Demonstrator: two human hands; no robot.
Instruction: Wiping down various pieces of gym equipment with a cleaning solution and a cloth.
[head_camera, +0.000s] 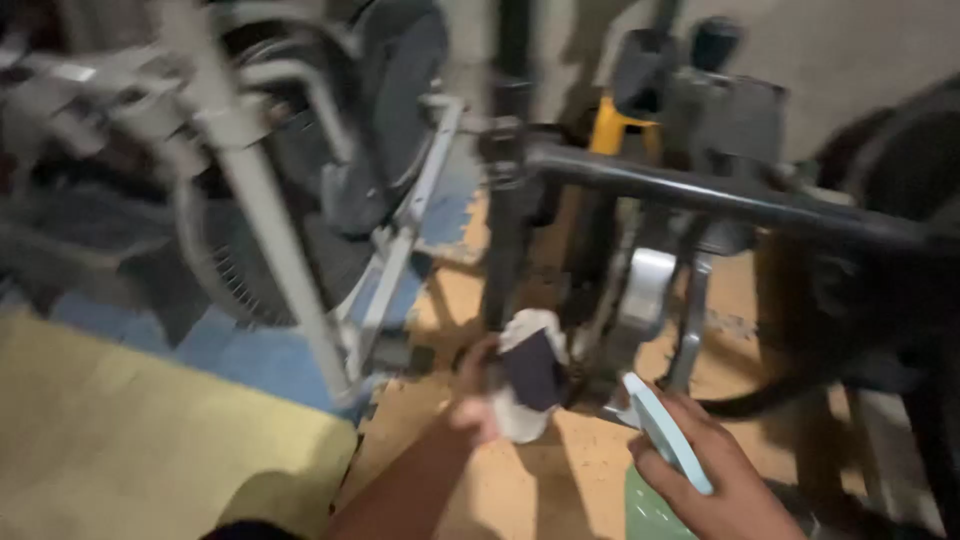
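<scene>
Bottom right of frame: right hand (715, 465) clenched on pale blue spray bottle (662, 440). Lower centre: left hand (475, 390), fingers bunched round a white-and-dark cloth (530, 372), pressed near a dark machine frame (700, 195). Upper left: fan-wheel exercise bike (300, 170). Risk, as I judge it: cloth snagging in linkages; overspray slicking the floor (520, 480).

Two hands (600, 440), one cloth (530, 372), one spray bottle (665, 440), and two exercise bikes (330, 170) show.

Two bare hands: left (478, 385), right (715, 470); forearms uncovered, no sleeves, seemingly no rings; view blurred.
</scene>
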